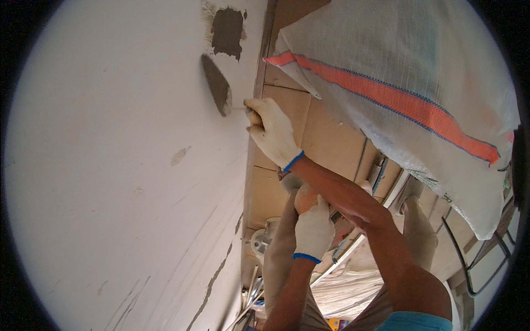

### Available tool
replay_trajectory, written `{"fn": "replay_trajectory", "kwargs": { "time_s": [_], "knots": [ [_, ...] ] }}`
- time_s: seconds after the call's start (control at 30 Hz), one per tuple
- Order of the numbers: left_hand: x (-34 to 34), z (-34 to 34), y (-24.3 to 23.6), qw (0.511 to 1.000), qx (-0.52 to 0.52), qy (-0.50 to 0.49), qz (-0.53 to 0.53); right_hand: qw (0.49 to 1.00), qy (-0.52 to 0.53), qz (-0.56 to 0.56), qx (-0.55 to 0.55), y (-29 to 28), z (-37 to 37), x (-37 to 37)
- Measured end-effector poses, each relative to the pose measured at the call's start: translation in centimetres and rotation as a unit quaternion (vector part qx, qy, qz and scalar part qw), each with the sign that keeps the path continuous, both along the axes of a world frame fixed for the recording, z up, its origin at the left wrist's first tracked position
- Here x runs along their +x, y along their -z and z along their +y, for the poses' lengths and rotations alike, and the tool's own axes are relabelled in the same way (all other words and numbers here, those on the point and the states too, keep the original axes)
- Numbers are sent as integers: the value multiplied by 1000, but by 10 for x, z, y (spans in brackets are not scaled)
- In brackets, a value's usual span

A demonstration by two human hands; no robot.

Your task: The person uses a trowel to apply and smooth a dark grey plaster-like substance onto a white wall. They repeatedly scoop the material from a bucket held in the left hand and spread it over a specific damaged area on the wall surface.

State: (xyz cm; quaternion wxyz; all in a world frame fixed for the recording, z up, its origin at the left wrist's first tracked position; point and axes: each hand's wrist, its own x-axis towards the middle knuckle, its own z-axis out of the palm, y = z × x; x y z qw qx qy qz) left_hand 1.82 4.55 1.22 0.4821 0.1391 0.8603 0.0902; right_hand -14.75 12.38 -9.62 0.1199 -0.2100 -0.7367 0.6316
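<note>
My right hand (270, 132), in a white knit glove with a blue cuff, is closed around the handle of a trowel (216, 87). Grey mortar or its shadowed face darkens the leaf-shaped blade, held at the white wall (127, 165). Just above the blade, a rough grey mortar patch (227, 32) marks the wall. My left hand (313, 231), gloved alike, is lower down, beneath my right forearm. Its fingers curl against a reddish-brown rounded thing (306, 199) that I cannot make out. A grey piece (291, 182) shows beside that.
A large white woven sack (397, 94) with an orange stripe fills the upper right. Tan floor tiles (281, 118) border the wall. Near my legs are a round metal fitting (262, 241) and several rods (254, 292). A black metal frame (466, 270) stands at the right.
</note>
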Motion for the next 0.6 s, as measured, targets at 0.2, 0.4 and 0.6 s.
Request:
{"fn": "replay_trajectory", "kwargs": {
  "time_s": [0.2,0.4,0.6],
  "knots": [
    [2,9,-1,999,-1,47,-24,995,-6,-11,-94,-1,16,33],
    [9,15,-2,998,-12,48,-43,984,33,-32,-172,-7,31,35],
    [20,13,4,997,2,74,-24,986,45,-40,-153,12,35,38]
  ]
}}
